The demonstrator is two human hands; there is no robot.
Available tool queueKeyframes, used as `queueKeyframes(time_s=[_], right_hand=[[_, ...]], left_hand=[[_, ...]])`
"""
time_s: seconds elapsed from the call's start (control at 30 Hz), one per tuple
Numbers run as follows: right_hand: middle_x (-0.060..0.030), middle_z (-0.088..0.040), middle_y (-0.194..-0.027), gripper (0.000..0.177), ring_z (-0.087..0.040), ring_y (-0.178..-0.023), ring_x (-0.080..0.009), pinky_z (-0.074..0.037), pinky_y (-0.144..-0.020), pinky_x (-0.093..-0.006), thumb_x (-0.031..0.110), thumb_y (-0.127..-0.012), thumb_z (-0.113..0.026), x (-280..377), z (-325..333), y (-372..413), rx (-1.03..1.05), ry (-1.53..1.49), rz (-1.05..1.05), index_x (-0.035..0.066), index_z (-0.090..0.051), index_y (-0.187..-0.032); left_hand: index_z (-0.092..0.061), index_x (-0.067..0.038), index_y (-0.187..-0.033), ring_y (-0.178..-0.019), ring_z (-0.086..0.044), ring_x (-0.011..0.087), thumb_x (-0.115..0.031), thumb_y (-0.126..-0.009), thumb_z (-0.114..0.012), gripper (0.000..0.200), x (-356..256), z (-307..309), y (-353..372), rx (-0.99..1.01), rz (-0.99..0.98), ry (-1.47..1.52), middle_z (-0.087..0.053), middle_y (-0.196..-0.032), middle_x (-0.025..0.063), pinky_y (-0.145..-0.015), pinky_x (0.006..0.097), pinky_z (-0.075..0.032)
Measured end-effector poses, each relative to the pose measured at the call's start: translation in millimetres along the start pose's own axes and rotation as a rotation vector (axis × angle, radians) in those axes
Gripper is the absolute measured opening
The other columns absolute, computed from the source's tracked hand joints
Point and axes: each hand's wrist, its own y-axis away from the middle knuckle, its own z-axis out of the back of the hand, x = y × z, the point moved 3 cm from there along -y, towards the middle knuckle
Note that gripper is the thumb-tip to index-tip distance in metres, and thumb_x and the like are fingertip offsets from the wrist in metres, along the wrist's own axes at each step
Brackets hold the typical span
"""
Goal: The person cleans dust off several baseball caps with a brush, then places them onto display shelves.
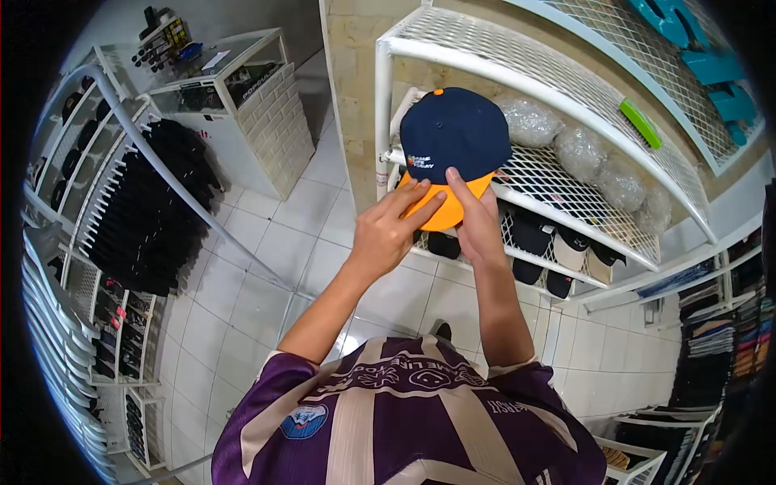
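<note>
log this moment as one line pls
left hand: on orange brim | right hand: holding brim, thumb on top | navy cap: before white mesh rack | plastic-wrapped bundles: on rack shelf

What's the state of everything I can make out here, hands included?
Cap: held in both hands, lettering showing
Left hand: gripping the brim
Right hand: gripping the brim, thumb on top
Plastic bundles: wrapped, sitting on a shelf
Black clothes: hanging in a row

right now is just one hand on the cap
No, the left hand and the right hand both hold the cap at its orange brim.
</note>
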Motion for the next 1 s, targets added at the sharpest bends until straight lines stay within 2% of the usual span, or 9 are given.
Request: queueKeyframes(time_s=[0.07,0.37,0.4,0.43,0.5,0.57,0.7,0.83,1.0], right_hand=[[-0.0073,-0.066,-0.124,0.035,-0.065,-0.112,-0.0197,-0.053,-0.096,-0.0347,0.010,-0.100,-0.065,-3,19,-25,-0.028,-0.086,-0.007,0.001,-0.057,-0.133],[-0.0092,-0.065,-0.129,0.033,-0.065,-0.117,-0.0212,-0.054,-0.100,-0.0366,0.017,-0.104,-0.060,-12,82,-144,0.098,-0.132,-0.073,0.002,-0.057,-0.133],[-0.0133,-0.063,-0.133,0.051,-0.062,-0.121,-0.0266,-0.050,-0.101,-0.0426,0.027,-0.100,-0.067,-24,98,-156,0.004,0.065,-0.039,-0.001,-0.052,-0.139],[-0.0133,-0.063,-0.133,0.051,-0.062,-0.121,-0.0266,-0.050,-0.101,-0.0426,0.027,-0.100,-0.067,-27,97,-152,0.006,0.069,-0.039,-0.001,-0.052,-0.139],[-0.0190,-0.061,-0.132,0.071,-0.056,-0.123,-0.0341,-0.043,-0.105,-0.0478,0.043,-0.091,-0.073,-25,97,-130,-0.514,1.621,0.406,-0.001,-0.052,-0.142],[-0.0227,-0.058,-0.132,0.077,-0.053,-0.123,-0.0391,-0.038,-0.105,-0.0539,0.054,-0.085,-0.073,-43,94,-116,-0.315,1.417,0.561,0.002,-0.057,-0.140],[-0.0204,-0.059,-0.134,0.074,-0.053,-0.126,-0.0388,-0.035,-0.108,-0.0568,0.058,-0.090,-0.065,-70,85,-97,-0.351,1.620,0.674,0.005,-0.058,-0.141],[-0.0190,-0.060,-0.135,0.069,-0.053,-0.130,-0.0381,-0.031,-0.111,-0.0569,0.056,-0.093,-0.061,-75,83,-108,-0.427,1.748,0.697,0.007,-0.058,-0.142],[-0.0109,-0.065,-0.131,0.062,-0.059,-0.114,-0.0280,-0.040,-0.096,-0.0449,0.050,-0.091,-0.066,-72,81,-99,-0.386,1.742,0.773,0.008,-0.063,-0.137]], left_hand=[[-0.069,-0.017,-0.131,-0.116,-0.067,0.0303,0.009,-0.076,-0.063,0.062,15,-19,-12,-0.005,-0.025,0.022,-0.068,-0.128,0.0105,-0.092,0.0395,-0.058],[-0.067,-0.013,-0.132,-0.116,-0.065,0.0364,0.010,-0.077,-0.062,0.060,79,-81,-60,-0.175,0.064,-0.038,-0.065,-0.131,0.0164,-0.095,0.0438,-0.055],[-0.066,-0.012,-0.132,-0.118,-0.063,0.0382,0.010,-0.079,-0.060,0.058,95,-96,-59,-0.118,0.116,-0.035,-0.065,-0.131,0.0188,-0.097,0.0455,-0.054],[-0.066,-0.012,-0.132,-0.118,-0.063,0.0382,0.010,-0.079,-0.060,0.058,103,-106,-52,-0.122,0.118,-0.034,-0.065,-0.131,0.0188,-0.097,0.0455,-0.054],[-0.066,-0.010,-0.132,-0.118,-0.063,0.0398,0.008,-0.080,-0.059,0.056,121,-129,-40,0.032,0.244,0.003,-0.064,-0.130,0.0207,-0.097,0.0453,-0.054],[-0.065,-0.009,-0.133,-0.119,-0.061,0.0402,0.001,-0.082,-0.062,0.051,121,-132,-36,-0.016,0.200,0.005,-0.063,-0.130,0.0211,-0.101,0.0457,-0.051],[-0.065,-0.013,-0.136,-0.133,-0.047,0.0408,-0.019,-0.092,-0.063,0.045,121,-130,-30,0.021,0.322,0.211,-0.053,-0.144,0.0226,-0.113,0.0478,-0.037],[-0.058,-0.014,-0.144,-0.136,-0.043,0.0399,-0.029,-0.097,-0.060,0.050,116,-133,-26,0.052,0.195,0.069,-0.045,-0.151,0.0205,-0.116,0.0509,-0.029],[-0.042,-0.007,-0.153,-0.143,-0.038,0.0381,-0.033,-0.094,-0.062,0.068,120,-139,-22,0.066,0.201,0.061,-0.040,-0.157,0.0199,-0.118,0.0491,-0.025]])
